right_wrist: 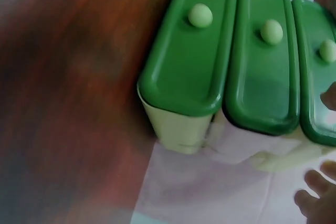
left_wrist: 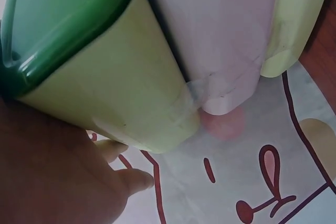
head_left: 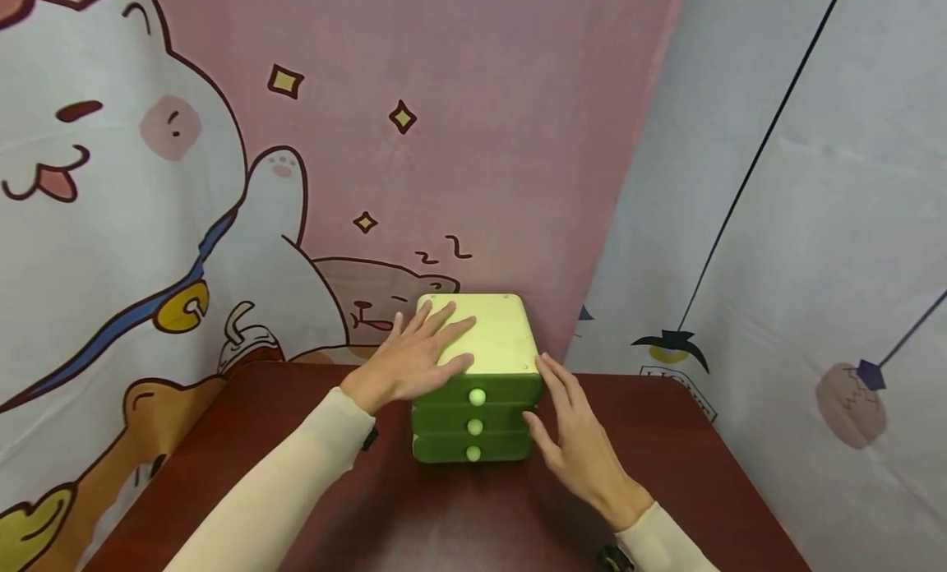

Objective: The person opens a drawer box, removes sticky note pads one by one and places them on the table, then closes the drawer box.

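A small three-drawer cabinet (head_left: 499, 329) stands on the table, with a pale yellow top and green drawer fronts (head_left: 506, 422), each bearing a round pale knob (head_left: 477, 398). My left hand (head_left: 414, 362) lies over the left part of its top, fingers spread. At the right front edge, my right hand (head_left: 580, 445) has its fingertips by the top corner and its thumb near the middle drawer. Close up in the left wrist view, the side shows a yellow body (left_wrist: 121, 77) and a pink one (left_wrist: 220, 40). Several right fingers (right_wrist: 317, 192) appear at the right wrist view's edge.
The cabinet sits on a dark red-brown table (head_left: 629, 416) near its back edge. Behind it hangs a pink and white cloth (head_left: 518, 145) printed with cartoon animals. A pale cloth (head_left: 814, 227) hangs on the right side.
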